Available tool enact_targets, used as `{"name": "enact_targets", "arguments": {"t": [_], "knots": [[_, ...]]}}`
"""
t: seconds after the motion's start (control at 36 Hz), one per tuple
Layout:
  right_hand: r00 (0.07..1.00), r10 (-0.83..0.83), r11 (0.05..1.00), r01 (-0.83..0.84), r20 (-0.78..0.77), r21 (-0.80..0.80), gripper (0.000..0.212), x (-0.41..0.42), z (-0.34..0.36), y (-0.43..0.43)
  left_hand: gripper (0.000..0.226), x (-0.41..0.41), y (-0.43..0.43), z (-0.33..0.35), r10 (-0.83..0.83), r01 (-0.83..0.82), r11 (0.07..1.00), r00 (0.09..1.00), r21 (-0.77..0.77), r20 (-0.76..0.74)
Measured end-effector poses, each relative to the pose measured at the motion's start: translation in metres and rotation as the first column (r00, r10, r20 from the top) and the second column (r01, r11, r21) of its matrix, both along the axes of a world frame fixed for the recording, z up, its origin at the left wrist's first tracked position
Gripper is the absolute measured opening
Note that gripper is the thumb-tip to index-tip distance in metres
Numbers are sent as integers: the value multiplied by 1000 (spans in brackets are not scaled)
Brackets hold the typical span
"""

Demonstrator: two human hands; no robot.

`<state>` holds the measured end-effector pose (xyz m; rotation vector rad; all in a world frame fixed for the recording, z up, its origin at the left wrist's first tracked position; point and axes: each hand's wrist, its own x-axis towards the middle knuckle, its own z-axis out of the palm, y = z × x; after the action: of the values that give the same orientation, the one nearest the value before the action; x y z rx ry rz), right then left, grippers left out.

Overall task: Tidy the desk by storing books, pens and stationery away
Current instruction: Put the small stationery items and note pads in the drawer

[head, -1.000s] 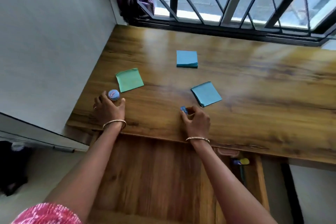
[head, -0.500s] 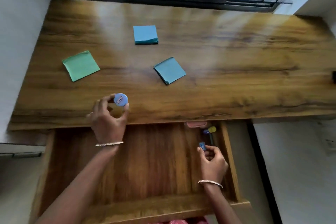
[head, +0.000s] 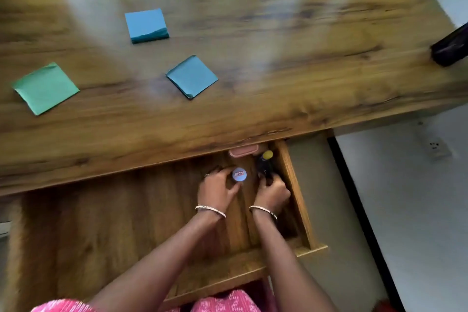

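Label: a red-printed mark is seen on the round blue cap [head: 239, 174]; its letters cannot be read.
Cap's facing: turned upward toward the camera; the body beneath is hidden, so no long axis can be told.
Left hand [head: 217, 189]: curled around the blue-capped container, inside the open drawer [head: 293, 185].
Right hand [head: 273, 192]: fingers closed near dark items in the drawer's right corner; whether anything is pinched cannot be told.
Desk [head: 278, 58]: two blue pads [head: 146, 25] [head: 192, 76] and a green pad [head: 45, 88] lie flat and apart.

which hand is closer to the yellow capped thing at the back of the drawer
Right. The right hand sits just below the yellow-capped item, fingers reaching the dark things beside it. The left hand, holding the small round blue-lidded container, is farther left in the drawer.
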<state>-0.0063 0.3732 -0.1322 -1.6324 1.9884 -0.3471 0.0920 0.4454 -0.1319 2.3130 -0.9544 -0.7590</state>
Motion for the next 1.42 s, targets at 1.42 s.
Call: {"name": "enact_targets", "arguments": {"t": [1.42], "knots": [[761, 618, 750, -495, 198, -438, 14, 104, 107, -19, 8, 110, 64, 111, 664, -563, 703, 738, -433, 118]]}}
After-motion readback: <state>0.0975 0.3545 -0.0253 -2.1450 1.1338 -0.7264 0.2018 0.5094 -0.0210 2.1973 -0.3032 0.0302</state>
